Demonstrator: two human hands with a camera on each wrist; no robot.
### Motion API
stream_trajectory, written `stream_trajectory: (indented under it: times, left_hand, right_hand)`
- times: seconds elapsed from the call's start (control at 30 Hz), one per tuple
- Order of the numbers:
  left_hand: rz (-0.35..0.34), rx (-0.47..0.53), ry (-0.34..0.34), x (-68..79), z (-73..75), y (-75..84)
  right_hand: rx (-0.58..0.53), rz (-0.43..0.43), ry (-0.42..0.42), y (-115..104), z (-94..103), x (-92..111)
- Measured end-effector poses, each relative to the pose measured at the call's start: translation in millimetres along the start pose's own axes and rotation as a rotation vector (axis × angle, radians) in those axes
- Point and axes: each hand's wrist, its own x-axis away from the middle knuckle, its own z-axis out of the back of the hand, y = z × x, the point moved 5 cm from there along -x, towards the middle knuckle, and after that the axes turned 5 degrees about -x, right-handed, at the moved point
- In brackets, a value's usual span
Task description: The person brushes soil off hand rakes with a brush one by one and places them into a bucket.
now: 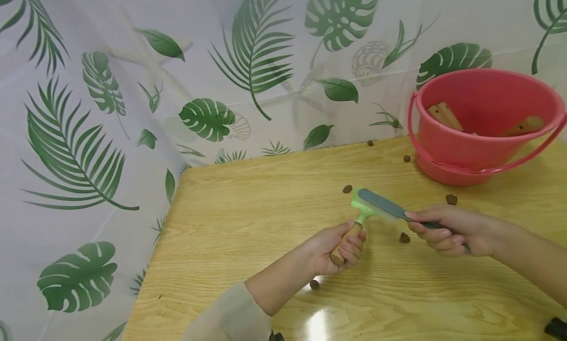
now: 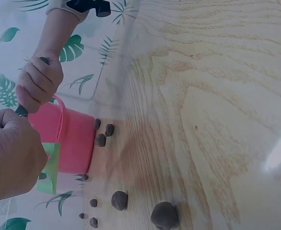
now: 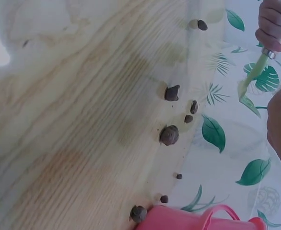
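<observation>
In the head view my left hand (image 1: 333, 248) grips the wooden handle (image 1: 345, 245) of a small garden tool with a broad, flat green head (image 1: 357, 202). My right hand (image 1: 458, 230) holds a slim grey brush (image 1: 383, 202) by its dark handle. The brush's flat back lies across the green head, with a pale blurred band along its lower side. The left wrist view shows part of the green head (image 2: 50, 167) beyond my left hand. From the right wrist, the green shaft (image 3: 256, 67) slopes down from the left hand's fist, and most of the brush is hidden.
A pink bucket (image 1: 465, 154) stands at the back right, with wooden-handled pieces (image 1: 444, 115) inside. Several brown clods lie scattered on the wooden table (image 1: 230, 223), one clod (image 1: 404, 238) below the brush. Behind the table hangs a leaf-patterned sheet (image 1: 164, 85).
</observation>
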Motion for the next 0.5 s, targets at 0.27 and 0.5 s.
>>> stream_trajectory:
  times: [0.27,0.5]
  left_hand:
    - [-0.011,-0.026,0.0,2.0,-0.9,1.0]
    - [-0.009,-0.056,-0.008,1.6,-1.5,1.0]
  right_hand:
    - [-0.11,-0.013,-0.044,6.1,5.7,-12.3]
    - [-0.071,-0.051,0.057,11.0,14.7,-15.7]
